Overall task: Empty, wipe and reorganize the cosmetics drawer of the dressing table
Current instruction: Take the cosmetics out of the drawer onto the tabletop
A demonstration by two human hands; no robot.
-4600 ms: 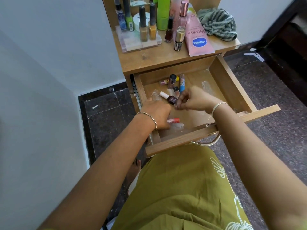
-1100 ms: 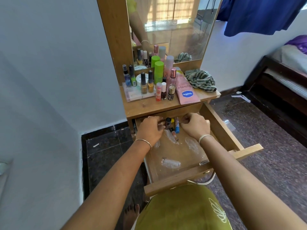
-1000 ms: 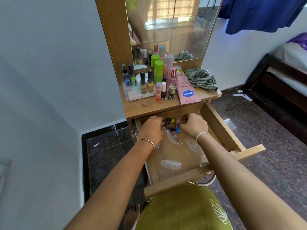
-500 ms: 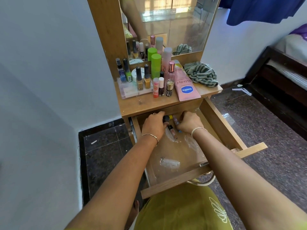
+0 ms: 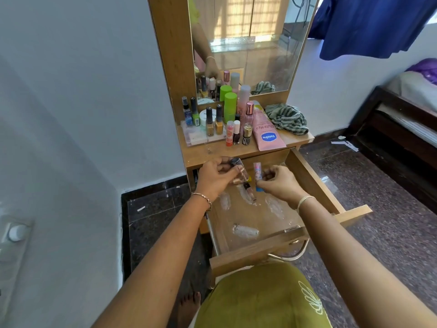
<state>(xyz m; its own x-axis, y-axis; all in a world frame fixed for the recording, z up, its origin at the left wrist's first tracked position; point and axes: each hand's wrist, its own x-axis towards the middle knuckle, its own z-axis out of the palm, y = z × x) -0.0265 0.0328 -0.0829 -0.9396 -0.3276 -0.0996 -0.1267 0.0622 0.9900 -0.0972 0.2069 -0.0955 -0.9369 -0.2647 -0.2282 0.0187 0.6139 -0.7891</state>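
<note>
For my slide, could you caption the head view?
Left hand holds a small bottle, right hand a pink tube, over open drawer.

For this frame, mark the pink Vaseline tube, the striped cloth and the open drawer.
Vaseline tube (image 5: 268, 137), head view, on the blue logo oval.
striped cloth (image 5: 287, 118), head view, middle of the crumpled heap.
drawer (image 5: 241, 256), head view, on its wooden front panel.

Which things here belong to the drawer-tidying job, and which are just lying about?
Job: drawer; dark-capped bottle in the left hand; pink tube in the right hand; small bottle lying in the drawer; striped cloth, probably for wiping.
Lying about: blue garment; bed; paper scraps on floor.
</note>
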